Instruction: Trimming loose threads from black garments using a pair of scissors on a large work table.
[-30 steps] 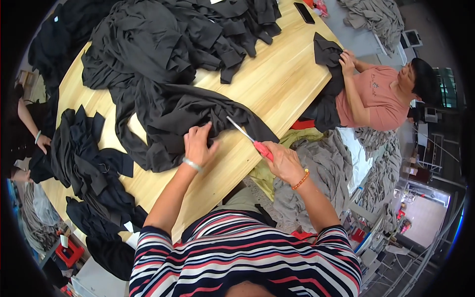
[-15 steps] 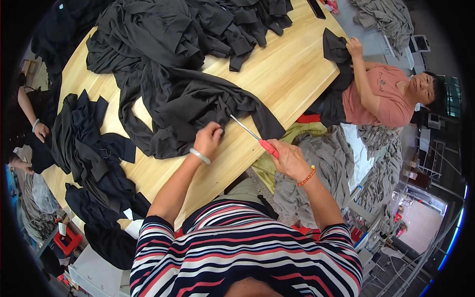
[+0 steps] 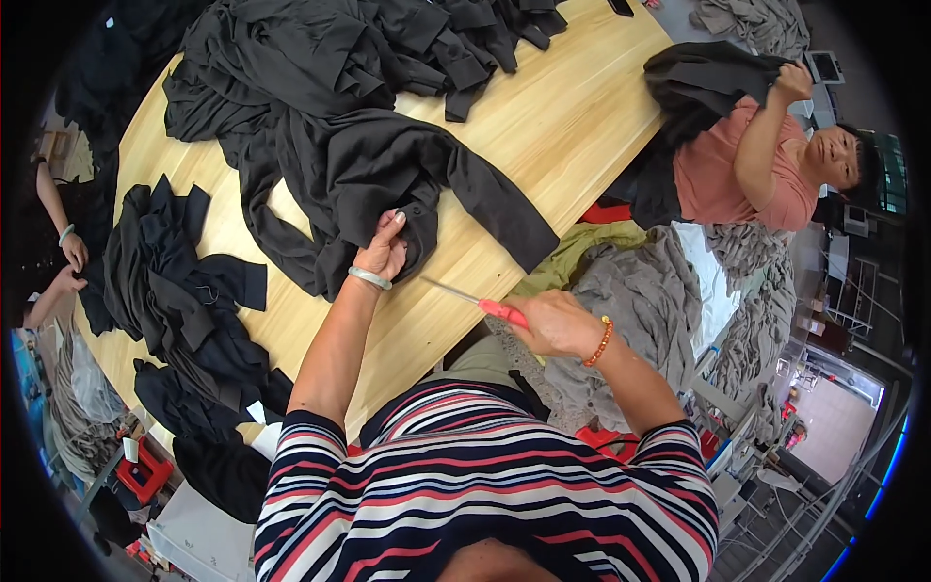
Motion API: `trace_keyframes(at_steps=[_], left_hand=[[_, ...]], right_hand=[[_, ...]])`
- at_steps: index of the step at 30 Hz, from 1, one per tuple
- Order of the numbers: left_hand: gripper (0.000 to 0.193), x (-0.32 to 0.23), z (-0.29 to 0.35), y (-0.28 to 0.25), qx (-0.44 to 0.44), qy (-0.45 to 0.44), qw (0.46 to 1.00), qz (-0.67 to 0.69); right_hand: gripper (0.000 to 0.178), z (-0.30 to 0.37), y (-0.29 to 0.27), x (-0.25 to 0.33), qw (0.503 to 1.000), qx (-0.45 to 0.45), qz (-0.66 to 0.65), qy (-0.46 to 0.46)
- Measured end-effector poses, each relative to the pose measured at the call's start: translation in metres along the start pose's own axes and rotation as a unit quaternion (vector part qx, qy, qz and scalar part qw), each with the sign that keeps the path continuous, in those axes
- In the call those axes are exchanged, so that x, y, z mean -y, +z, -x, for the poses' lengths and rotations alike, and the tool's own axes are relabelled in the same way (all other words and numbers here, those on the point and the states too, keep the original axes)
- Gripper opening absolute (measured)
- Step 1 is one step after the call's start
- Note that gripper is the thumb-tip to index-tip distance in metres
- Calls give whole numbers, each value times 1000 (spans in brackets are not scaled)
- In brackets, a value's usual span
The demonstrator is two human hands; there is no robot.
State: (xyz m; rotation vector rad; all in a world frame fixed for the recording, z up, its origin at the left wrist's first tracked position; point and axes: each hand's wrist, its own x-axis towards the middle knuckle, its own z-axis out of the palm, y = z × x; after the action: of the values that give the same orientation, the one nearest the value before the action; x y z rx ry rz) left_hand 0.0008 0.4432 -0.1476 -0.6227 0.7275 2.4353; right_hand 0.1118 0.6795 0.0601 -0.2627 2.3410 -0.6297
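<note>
A black garment (image 3: 359, 184), perhaps a shirt, lies crumpled on the wooden table with one sleeve stretched toward the near edge. My left hand (image 3: 381, 254), with a pale bangle on its wrist, is closed on the edge of this garment, thumb on top. In my right hand (image 3: 561, 325), which wears an orange bead bracelet, is a screwdriver (image 3: 499, 310) with a red handle and a thin metal shaft. Its tip points left, just short of the garment and my left hand, and touches neither.
More black garments (image 3: 281, 68) are heaped across the far side of the wooden table (image 3: 572, 116); another dark pile (image 3: 184, 291) lies at left. Grey cloth (image 3: 630, 301) is bundled at right. A co-worker in pink (image 3: 737, 175) lifts a dark garment; another person's hands (image 3: 74, 262) show at far left.
The screwdriver has come out of the garment's folds and moved down and left. My left hand has moved slightly left, thumb now up. The co-worker at right has raised a dark garment.
</note>
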Motion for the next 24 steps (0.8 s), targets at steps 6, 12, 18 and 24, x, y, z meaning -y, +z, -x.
trace_keyframes(at_steps=[6,12,18,24], left_hand=[[5,11,13,-9,91,9,932,-352],[8,0,16,-6,135,-25,961,-241],[8,1,23,15,-22,-44,990,-130],[62,-35,73,67,161,311,345,-871]], right_hand=[[25,-6,7,-18,982,-173,10,69],[25,1,12,-11,994,-85,25,70],[23,4,3,2,995,-62,3,73],[29,9,15,-19,985,-160,-35,53]])
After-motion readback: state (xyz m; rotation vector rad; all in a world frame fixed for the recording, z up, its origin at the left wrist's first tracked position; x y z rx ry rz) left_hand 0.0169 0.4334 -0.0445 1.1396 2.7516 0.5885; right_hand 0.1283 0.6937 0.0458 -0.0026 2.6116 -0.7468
